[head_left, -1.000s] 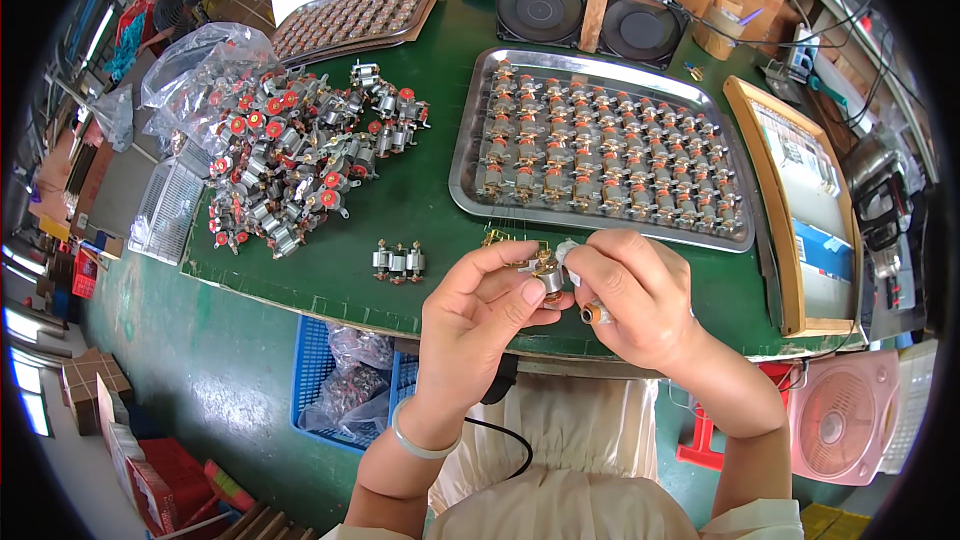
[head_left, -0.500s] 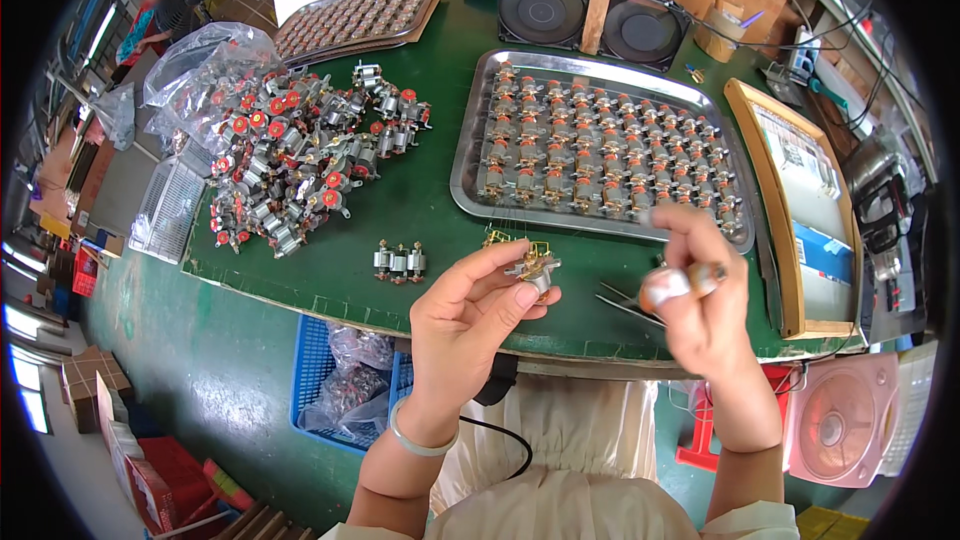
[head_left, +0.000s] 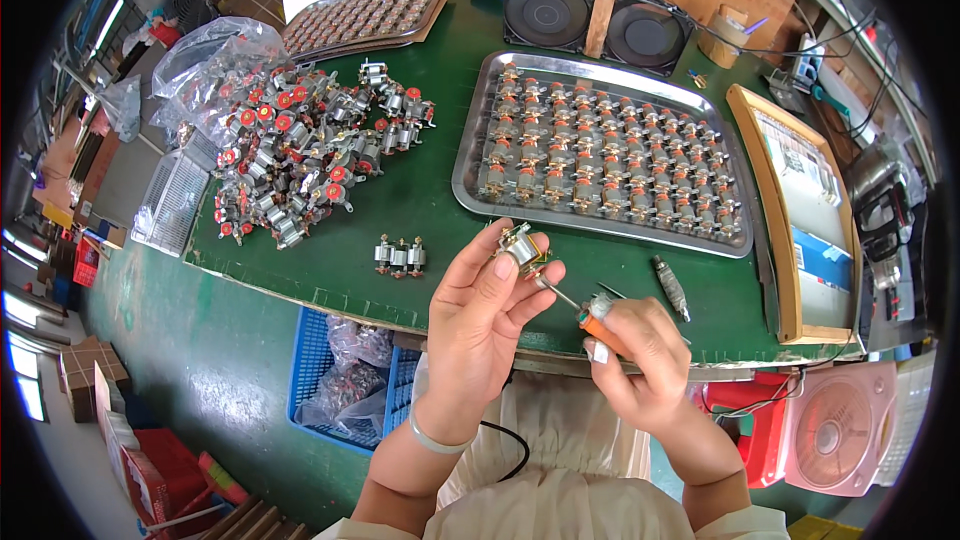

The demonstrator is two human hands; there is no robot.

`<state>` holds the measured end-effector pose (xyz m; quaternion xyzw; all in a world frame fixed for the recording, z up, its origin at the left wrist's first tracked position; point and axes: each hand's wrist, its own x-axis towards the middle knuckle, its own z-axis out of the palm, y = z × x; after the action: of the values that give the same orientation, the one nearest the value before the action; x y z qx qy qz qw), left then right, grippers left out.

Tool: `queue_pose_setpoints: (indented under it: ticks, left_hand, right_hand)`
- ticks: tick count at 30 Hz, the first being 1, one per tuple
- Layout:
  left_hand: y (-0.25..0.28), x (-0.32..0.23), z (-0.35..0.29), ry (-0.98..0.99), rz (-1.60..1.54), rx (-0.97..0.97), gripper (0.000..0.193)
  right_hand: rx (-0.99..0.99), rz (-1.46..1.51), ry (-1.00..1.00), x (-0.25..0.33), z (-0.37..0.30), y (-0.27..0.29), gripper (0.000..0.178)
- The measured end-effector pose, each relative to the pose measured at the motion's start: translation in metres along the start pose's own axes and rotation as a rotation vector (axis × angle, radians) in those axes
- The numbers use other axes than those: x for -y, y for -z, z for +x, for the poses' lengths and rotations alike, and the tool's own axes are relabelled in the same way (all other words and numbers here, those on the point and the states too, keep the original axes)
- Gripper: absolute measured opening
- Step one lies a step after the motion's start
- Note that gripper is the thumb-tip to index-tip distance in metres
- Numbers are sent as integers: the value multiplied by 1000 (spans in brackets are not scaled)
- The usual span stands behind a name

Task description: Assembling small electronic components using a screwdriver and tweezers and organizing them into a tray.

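Note:
My left hand (head_left: 478, 335) pinches a small silver motor-like part (head_left: 519, 246) with brass-coloured terminals between thumb and fingers, just above the table's front edge. Closed around the orange handle of a screwdriver (head_left: 600, 332) is my right hand (head_left: 645, 365). The screwdriver's thin shaft points up and left, its tip at the lower end of the part near my left fingertips; whether it touches a screw I cannot make out. Three similar parts (head_left: 400, 256) stand in a short row left of my hands. Beyond, a steel tray (head_left: 600, 225) holds rows of such parts with orange tops.
A heap of red-capped parts (head_left: 290, 140) spills from a clear plastic bag (head_left: 215, 65) at the left. A grey-handled tool (head_left: 671, 288) lies right of my hands. Two black fans (head_left: 545, 10) stand behind the tray; a wooden-framed panel (head_left: 790, 210) leans at the right. Blue baskets (head_left: 312, 380) sit below.
My right hand has moved left and down, bringing the screwdriver to the part. My left hand has turned the part slightly. The grey-handled tool now shows on the table.

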<state>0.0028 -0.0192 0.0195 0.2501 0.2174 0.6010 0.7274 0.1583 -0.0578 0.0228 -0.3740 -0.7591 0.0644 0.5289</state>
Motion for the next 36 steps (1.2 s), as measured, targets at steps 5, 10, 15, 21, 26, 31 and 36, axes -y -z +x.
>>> queue_pose_setpoints:
  ticks: [5,10,15,21,26,31,36]
  left_hand:
    - [-6,4,-2,-30,45,-33,34]
    - [-10,8,-4,-78,63,-72,33]
    - [-10,7,-9,-178,114,-41,33]
    - [-18,9,-15,-310,200,-12,33]
    - [-14,11,-13,-351,233,19,33]
    - [-11,11,-14,-347,218,-14,33]
    - [-8,5,-13,-286,186,2,34]
  right_hand:
    - [-66,-26,-51,1,-8,-5,34]
    - [-102,-76,-21,-3,-15,-11,22]
    - [67,1323,-1110,6,-14,6,29]
    - [-216,73,-263,2,-18,-15,31]
    - [41,1318,-1127,5,-16,2,25]
    - [-39,837,-1018,16,-5,-3,50]
    - [264,1094,-1247,7,2,17,52]
